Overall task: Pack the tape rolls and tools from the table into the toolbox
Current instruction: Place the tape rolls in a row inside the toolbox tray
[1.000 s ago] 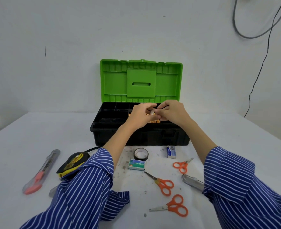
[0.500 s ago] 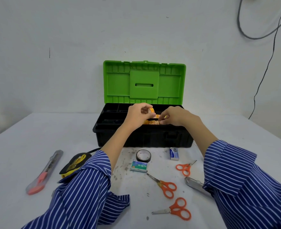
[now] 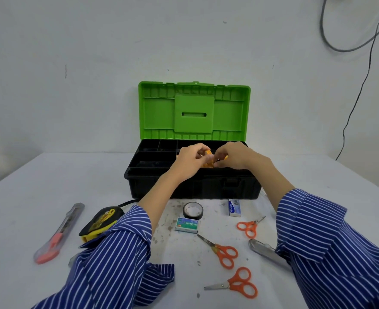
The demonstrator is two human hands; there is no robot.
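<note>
A black plastic toolbox [image 3: 193, 186] with a ribbed, bright green lid [image 3: 194, 111] was stood open at the far middle of the white, scuffed table [image 3: 17, 197]; its top tray was divided into rectangular compartments. Above the tray's middle, a small orange tape roll [image 3: 207, 158] was pinched between the curled fingers of the left hand [image 3: 189, 160] and those of the right hand [image 3: 232, 156], both hands being brought close together over it. Whether the roll was touching the tray could not be told.

On the table in front of the box were laid a round black tape roll [image 3: 193, 210], a flat green-labelled staple box [image 3: 186, 225] just beside it, a small blue-and-white box [image 3: 234, 208], three pairs of orange-handled scissors [image 3: 222, 252] with thin metal blades, a grey metal utility knife [image 3: 263, 249] partly covered by the right striped sleeve, a translucent pink-tipped cutter [image 3: 58, 235] at the left, and a yellow-and-black tape measure [image 3: 101, 220] against the left sleeve.

Compared with half a second earlier, the hands were drawn nearer each other and the orange roll was held between both rather than mostly by the left.
</note>
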